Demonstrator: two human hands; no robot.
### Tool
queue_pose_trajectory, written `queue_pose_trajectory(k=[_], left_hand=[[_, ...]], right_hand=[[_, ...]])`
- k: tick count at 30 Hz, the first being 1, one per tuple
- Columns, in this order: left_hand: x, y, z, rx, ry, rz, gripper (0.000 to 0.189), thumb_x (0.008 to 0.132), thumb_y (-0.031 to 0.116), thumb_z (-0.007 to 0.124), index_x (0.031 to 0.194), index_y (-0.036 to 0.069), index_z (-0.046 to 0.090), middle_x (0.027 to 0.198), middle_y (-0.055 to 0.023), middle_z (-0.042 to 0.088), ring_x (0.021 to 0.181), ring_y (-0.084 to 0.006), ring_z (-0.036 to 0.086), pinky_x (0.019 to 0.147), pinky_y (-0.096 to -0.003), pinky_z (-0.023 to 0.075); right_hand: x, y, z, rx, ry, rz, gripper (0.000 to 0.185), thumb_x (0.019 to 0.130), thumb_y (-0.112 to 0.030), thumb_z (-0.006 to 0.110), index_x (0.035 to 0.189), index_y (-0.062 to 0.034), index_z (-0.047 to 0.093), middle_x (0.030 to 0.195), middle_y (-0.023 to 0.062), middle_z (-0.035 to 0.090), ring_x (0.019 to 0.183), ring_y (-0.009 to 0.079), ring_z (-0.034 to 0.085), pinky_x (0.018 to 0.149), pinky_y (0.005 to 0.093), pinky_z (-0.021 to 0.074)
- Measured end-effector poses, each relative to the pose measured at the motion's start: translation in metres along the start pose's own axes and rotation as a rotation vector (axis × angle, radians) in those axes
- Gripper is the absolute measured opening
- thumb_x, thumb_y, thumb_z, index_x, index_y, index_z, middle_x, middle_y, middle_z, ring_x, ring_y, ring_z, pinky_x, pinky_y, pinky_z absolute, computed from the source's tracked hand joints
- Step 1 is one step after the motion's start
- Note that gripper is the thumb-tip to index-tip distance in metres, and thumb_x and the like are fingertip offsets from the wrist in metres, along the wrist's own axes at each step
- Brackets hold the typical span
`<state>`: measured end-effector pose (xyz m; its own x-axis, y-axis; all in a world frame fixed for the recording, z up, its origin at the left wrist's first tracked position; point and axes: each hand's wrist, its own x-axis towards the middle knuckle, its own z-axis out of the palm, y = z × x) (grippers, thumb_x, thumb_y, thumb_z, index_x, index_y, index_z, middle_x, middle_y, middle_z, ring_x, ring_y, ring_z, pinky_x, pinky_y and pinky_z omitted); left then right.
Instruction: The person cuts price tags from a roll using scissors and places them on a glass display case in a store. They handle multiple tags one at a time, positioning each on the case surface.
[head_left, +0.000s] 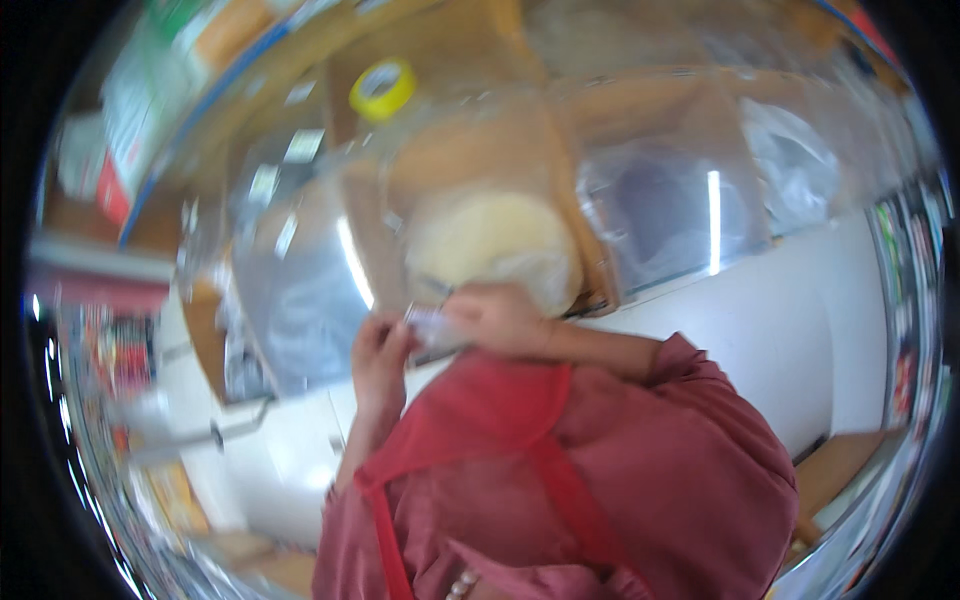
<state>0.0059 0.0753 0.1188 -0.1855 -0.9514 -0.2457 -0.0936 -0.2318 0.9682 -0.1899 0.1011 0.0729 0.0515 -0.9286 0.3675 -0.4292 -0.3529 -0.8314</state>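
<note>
My left hand (381, 356) pinches the left end of a small pale item (431, 324), perhaps a label or little packet; blur hides what it is. From the other side, my right hand (495, 319) holds the same item, its fingers curled. A thin dark object (435, 285) shows just above the right fingers, too blurred to name. Directly beyond the hands lies a large round cream-coloured mass (487, 232), partly under clear plastic, in a compartment of a wooden bin.
A yellow tape roll (382, 90) lies on the clear plastic covering farther back. White labels (304, 145) lie at the left. Wooden dividers (570, 195) separate the compartments; a crumpled clear bag (791, 165) is at the right. Packed shelves (904, 300) stand at the far right.
</note>
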Motion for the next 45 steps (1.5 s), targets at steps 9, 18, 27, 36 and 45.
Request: queue_pose_trajectory(k=[9,18,27,36,45], left_hand=[[0.001,0.036,0.011,-0.042,0.054,0.280,0.009,0.085,0.002,0.063,0.094,0.002,0.060,0.086,-0.0009,0.056,0.074,-0.0075,0.054,0.068,-0.0219,0.0456],[-0.001,0.022,0.000,0.327,0.102,0.388,0.015,0.074,0.005,0.073,0.086,0.004,0.064,0.082,-0.0042,0.053,0.069,-0.0131,0.052,0.062,-0.0254,0.0437],[-0.009,0.019,-0.014,0.510,0.119,0.397,0.010,0.073,0.010,0.073,0.075,0.004,0.065,0.076,-0.0071,0.058,0.076,-0.0197,0.053,0.065,-0.0304,0.0442],[-0.023,0.024,-0.046,0.381,-0.031,0.526,0.012,0.081,0.012,0.065,0.081,0.001,0.061,0.069,-0.0097,0.060,0.060,-0.0160,0.055,0.058,-0.0312,0.0455],[-0.049,0.020,-0.066,0.529,0.052,0.141,0.022,0.082,0.021,0.061,0.094,0.003,0.062,0.075,-0.0106,0.061,0.071,-0.0210,0.061,0.064,-0.0354,0.0477]], right_hand=[[0.032,-0.031,-0.022,0.289,-0.038,0.156,0.012,0.086,-0.008,0.060,0.090,0.0033,0.065,0.079,0.0086,0.065,0.068,0.0109,0.059,0.059,0.0247,0.0464],[0.026,-0.031,-0.004,0.137,-0.057,-0.015,0.009,0.084,-0.005,0.061,0.089,0.0010,0.065,0.082,0.0104,0.065,0.069,0.0169,0.062,0.061,0.0261,0.0480],[0.022,-0.038,0.016,0.210,-0.239,0.002,0.021,0.085,-0.006,0.060,0.106,0.0003,0.061,0.088,0.0064,0.065,0.071,0.0151,0.060,0.063,0.0257,0.0480],[0.048,-0.049,0.029,0.608,-0.565,0.354,0.037,0.088,-0.008,0.057,0.122,0.0044,0.049,0.093,0.0028,0.058,0.082,0.0082,0.054,0.071,0.0222,0.0448],[0.047,-0.054,0.055,0.667,-0.492,0.381,0.006,0.084,-0.001,0.061,0.088,-0.0006,0.058,0.077,-0.0018,0.058,0.068,0.0033,0.051,0.063,0.0194,0.0441]])
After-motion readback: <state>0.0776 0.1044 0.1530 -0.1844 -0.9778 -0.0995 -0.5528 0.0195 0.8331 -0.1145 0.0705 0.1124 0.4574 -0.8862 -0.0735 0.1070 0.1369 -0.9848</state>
